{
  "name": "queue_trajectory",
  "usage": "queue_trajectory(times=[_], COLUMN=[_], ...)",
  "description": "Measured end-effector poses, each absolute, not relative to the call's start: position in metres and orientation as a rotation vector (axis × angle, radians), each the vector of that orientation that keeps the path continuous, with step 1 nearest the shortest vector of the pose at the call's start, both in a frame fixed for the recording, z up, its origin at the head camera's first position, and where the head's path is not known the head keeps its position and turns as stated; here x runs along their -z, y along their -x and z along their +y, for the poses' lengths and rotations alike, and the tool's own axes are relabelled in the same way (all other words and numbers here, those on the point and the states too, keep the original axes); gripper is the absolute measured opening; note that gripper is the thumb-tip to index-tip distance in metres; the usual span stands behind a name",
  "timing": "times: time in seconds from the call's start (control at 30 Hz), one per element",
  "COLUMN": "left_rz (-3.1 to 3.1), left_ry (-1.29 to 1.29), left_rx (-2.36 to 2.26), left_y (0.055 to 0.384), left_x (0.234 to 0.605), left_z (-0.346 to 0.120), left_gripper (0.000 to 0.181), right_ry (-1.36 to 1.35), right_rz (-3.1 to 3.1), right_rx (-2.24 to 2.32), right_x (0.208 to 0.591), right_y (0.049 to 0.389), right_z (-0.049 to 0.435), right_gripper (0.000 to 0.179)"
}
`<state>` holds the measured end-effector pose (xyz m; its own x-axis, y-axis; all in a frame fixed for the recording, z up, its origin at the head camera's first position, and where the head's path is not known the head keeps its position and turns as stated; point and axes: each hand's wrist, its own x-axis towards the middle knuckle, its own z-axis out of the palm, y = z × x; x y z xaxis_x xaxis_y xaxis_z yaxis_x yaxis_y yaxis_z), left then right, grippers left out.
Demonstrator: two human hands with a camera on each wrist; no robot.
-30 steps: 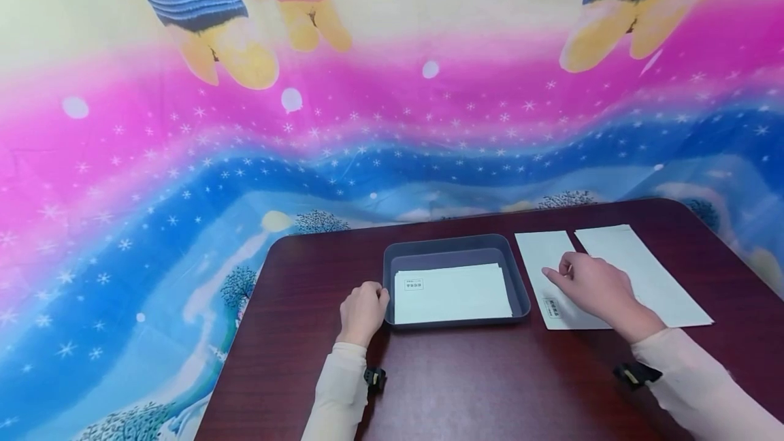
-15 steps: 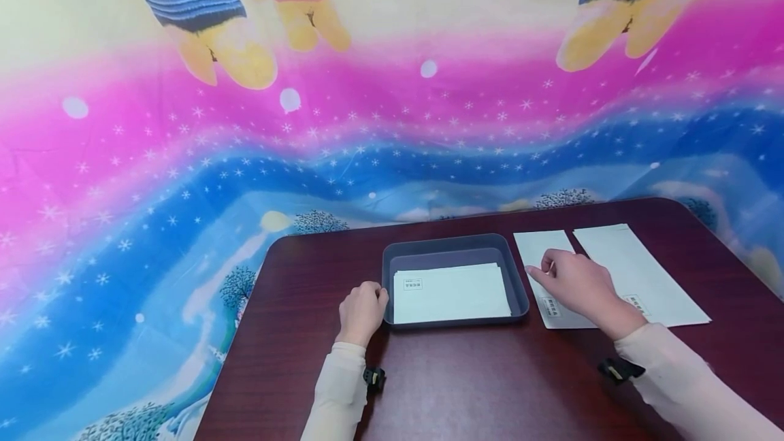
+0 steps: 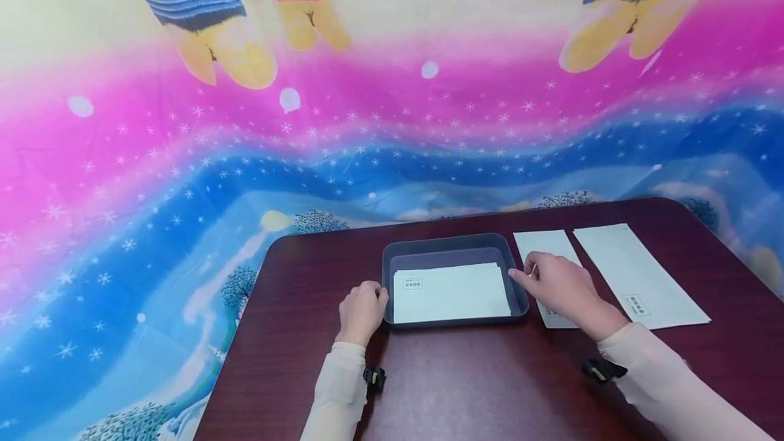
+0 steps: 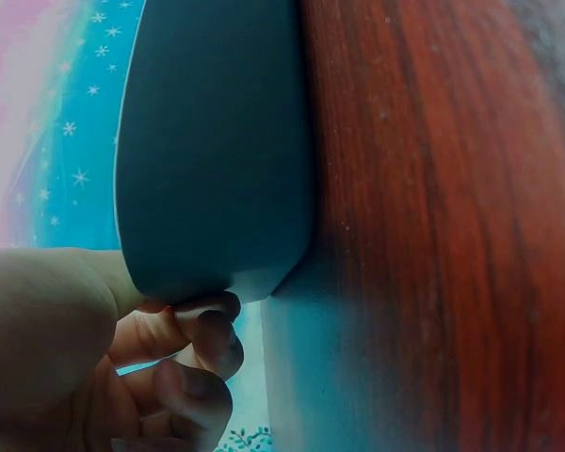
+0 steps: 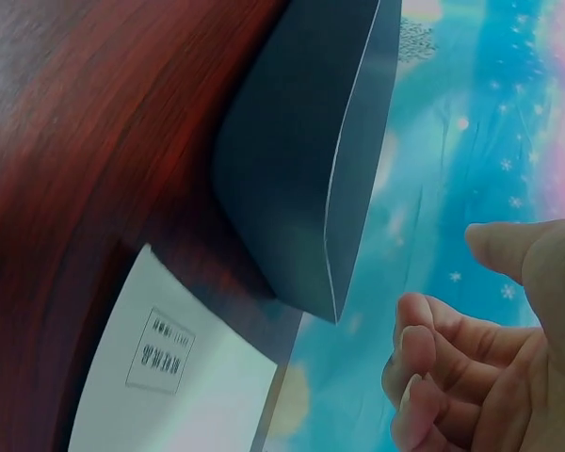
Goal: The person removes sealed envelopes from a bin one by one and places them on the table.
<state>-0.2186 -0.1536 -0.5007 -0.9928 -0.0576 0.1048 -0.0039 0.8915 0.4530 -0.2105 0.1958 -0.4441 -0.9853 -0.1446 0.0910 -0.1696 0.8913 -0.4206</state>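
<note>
Tray (image 3: 453, 256), head view: sits on the worktop (image 3: 453, 386) between the two hands, its end against the left hand (image 3: 363, 312), its other end just beside the right hand (image 3: 560, 288). Long axis runs crosswise, left hand to right hand. Paper stack (image 3: 452, 295) lies flat inside, long axis likewise, printed box toward the left hand. Loose paper (image 3: 545, 242) lies partly beneath the right hand, long axis pointing away from the person; outer papers (image 3: 640, 274) lie beyond that hand, slanting, print at the near end.

Left wrist view: left hand grips the tray's end, thumb passing behind the rim, fingers curled against the outside. Judgement: a sound hold; keep it steady so the tray does not skew.

Right wrist view: right hand holds nothing, thumb and half-bent fingers apart. Its thumb overlaps the rim in the head view, but a gap shows here. Judged step: matching grip at this end. Advisable: thumb over the rim, fingers low outside, clear of the loose paper; then equal force both ends, tray level, lest the stack slide.
</note>
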Motion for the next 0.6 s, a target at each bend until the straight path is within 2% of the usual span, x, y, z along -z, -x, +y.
queue_trajectory(times=[0.6], left_rz=[-2.933], left_ry=[-0.039], left_rx=[0.706], left_y=[0.218], left_x=[0.501], left_z=[-0.153], left_gripper=[0.05], right_ry=[-0.33], right_rz=[-2.972], right_rx=[-0.708], right_x=[0.448], right_y=[0.214], right_z=[0.166], right_gripper=[0.029])
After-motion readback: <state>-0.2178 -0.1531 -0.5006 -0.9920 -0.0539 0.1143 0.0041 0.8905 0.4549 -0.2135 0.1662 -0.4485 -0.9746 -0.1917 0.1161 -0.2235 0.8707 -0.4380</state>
